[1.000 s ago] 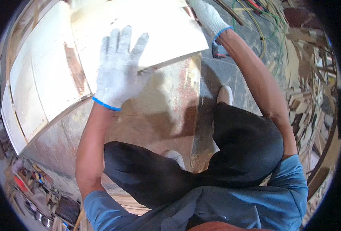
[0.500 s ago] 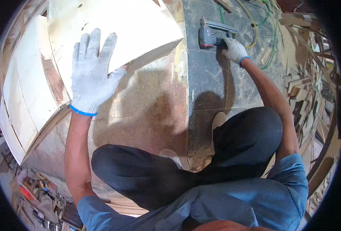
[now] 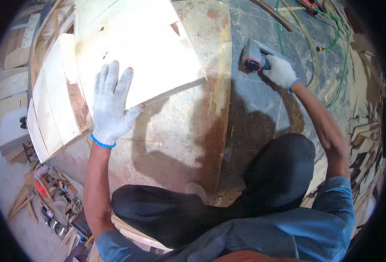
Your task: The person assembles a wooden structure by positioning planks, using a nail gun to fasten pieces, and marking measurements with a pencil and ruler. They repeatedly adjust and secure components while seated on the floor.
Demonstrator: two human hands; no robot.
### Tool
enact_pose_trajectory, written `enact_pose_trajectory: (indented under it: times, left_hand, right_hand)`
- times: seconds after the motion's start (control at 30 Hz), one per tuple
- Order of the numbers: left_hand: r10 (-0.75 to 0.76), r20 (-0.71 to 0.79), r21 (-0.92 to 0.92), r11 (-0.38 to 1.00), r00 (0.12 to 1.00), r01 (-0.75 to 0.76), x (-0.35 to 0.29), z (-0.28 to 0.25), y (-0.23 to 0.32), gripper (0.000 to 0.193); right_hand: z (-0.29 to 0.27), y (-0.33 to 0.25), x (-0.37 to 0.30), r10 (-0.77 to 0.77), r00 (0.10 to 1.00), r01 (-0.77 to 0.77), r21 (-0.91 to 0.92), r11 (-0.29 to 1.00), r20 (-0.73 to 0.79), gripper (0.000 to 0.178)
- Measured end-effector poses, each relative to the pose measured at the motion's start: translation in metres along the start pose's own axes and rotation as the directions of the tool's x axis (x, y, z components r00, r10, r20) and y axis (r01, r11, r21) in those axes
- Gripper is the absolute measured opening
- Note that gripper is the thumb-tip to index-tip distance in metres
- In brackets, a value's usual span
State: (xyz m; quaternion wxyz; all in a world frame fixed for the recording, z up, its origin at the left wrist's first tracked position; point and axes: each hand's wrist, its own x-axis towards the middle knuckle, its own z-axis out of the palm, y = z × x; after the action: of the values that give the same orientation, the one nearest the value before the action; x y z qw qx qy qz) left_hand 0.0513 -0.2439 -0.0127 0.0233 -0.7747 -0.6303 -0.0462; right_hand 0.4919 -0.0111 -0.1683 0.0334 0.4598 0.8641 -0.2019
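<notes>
My left hand (image 3: 113,102), in a pale knitted glove with a blue cuff, lies flat with fingers spread on the near edge of a large pale wooden panel (image 3: 145,48). My right hand (image 3: 281,72), gloved the same way, is wrapped round the handle of a grey and black nail gun (image 3: 255,57) with red trim. The nail gun is over the dark board surface to the right of the panel. Whether it still touches that surface, I cannot tell. Beside the panel on the left, a curved piece of joined wooden boards (image 3: 55,98) adjoins it.
Yellow and green hoses (image 3: 313,48) trail across the far right. A dark bar (image 3: 273,15) lies beyond the nail gun. Wood offcuts (image 3: 365,142) are heaped at the right edge. Loose tools and scraps (image 3: 60,196) clutter the lower left. A red tool (image 3: 308,5) lies at the far right.
My right hand has closed round the nail gun's handle, and the tool has turned. The whole view has shifted. My left hand stays flat on the panel.
</notes>
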Motion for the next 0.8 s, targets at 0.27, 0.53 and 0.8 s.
enact_pose_trajectory:
  times: [0.27, 0.53, 0.8]
  left_hand:
    - [-0.019, 0.036, 0.014, 1.0, 0.999, 0.019, 0.005, -0.008, 0.006, 0.077]
    - [-0.028, 0.018, 0.033, 0.999, 0.999, 0.028, 0.004, -0.003, 0.003, 0.075]
    - [-0.031, -0.057, 0.009, 0.999, 0.998, 0.032, 0.001, 0.001, 0.0, 0.077]
  right_hand:
    - [-0.073, -0.144, 0.024, -0.181, 0.933, 0.299, 0.387, 0.872, -0.311, 0.044]
    - [-0.074, -0.134, -0.005, -0.273, 0.904, 0.319, 0.093, 0.943, -0.33, 0.044]
    - [-0.074, -0.103, -0.045, -0.555, 0.808, 0.552, -0.071, 0.831, -0.197, 0.056]
